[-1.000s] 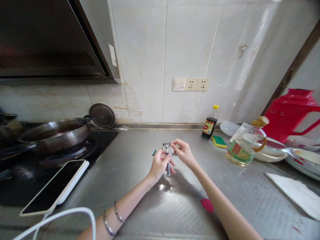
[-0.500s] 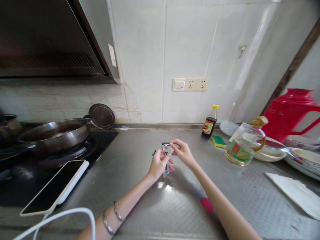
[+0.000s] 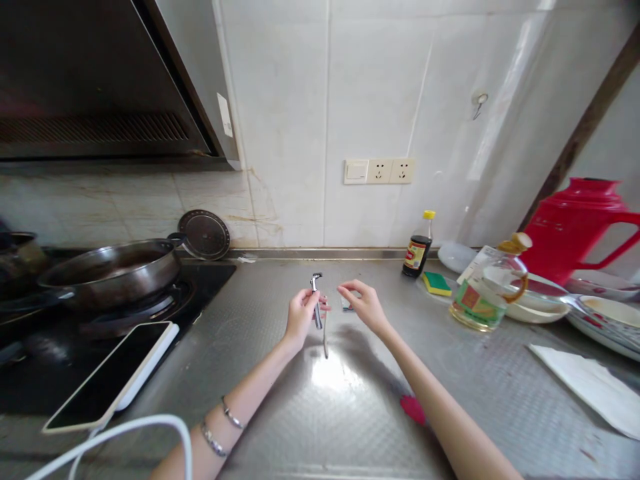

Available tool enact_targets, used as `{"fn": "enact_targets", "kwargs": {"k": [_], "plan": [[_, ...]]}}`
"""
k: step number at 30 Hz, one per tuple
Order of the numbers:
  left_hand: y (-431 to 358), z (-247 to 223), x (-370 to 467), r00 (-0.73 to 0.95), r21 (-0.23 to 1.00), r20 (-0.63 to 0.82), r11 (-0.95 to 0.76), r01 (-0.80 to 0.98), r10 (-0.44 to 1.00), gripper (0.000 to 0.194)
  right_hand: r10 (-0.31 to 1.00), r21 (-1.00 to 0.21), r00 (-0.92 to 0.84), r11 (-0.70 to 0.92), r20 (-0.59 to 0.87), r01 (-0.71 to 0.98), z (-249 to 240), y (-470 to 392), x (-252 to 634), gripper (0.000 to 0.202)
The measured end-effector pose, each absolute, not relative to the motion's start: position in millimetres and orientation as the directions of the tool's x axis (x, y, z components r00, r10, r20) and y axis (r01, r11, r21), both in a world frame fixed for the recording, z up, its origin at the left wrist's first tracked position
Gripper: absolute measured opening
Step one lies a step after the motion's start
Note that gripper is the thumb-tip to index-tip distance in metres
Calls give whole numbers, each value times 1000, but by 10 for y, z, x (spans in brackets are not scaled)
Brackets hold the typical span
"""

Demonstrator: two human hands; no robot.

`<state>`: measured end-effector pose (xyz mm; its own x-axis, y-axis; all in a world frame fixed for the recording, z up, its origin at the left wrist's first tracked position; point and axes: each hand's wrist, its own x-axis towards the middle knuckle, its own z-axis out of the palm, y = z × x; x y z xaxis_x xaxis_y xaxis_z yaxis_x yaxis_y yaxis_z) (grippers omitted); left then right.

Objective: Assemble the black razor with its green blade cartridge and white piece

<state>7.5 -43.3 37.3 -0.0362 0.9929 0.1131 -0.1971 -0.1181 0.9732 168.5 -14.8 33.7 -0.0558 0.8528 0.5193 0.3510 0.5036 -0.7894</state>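
My left hand (image 3: pixel 300 313) is closed round the handle of a silver and dark razor (image 3: pixel 317 307). The razor stands nearly upright, its head at the top turned side-on. To the right, my right hand (image 3: pixel 366 304) is apart from the razor, its fingers curved with nothing visible between them. Just behind its fingers lies a small clear and dark item (image 3: pixel 347 305), too small to name. A thin pale strip (image 3: pixel 326 341) shows below the left fingers. Both hands are over the metal counter (image 3: pixel 280 413).
At left are a stove with a steel pan (image 3: pixel 113 267) and a phone (image 3: pixel 113 373) with a white cable. On the right stand a sauce bottle (image 3: pixel 417 247), a sponge (image 3: pixel 437 283), a glass oil jug (image 3: pixel 487 293), bowls and a red jug (image 3: pixel 575 227). A red scrap (image 3: pixel 413 409) lies near my right forearm.
My right fingers have come off the razor's head. My left hand has moved a little left with the razor and turned its head from facing me to side-on.
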Motion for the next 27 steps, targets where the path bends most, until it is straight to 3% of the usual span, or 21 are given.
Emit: {"fn": "enact_targets", "kwargs": {"k": [13, 27], "plan": [[-282, 262, -21, 76, 925, 91, -56, -376, 993, 26, 845, -734, -366, 525, 390, 431, 282, -282, 1410, 37], [-286, 225, -27, 178, 950, 70, -11, -314, 981, 32, 851, -764, -403, 496, 335, 412, 250, -331, 1306, 35]]}}
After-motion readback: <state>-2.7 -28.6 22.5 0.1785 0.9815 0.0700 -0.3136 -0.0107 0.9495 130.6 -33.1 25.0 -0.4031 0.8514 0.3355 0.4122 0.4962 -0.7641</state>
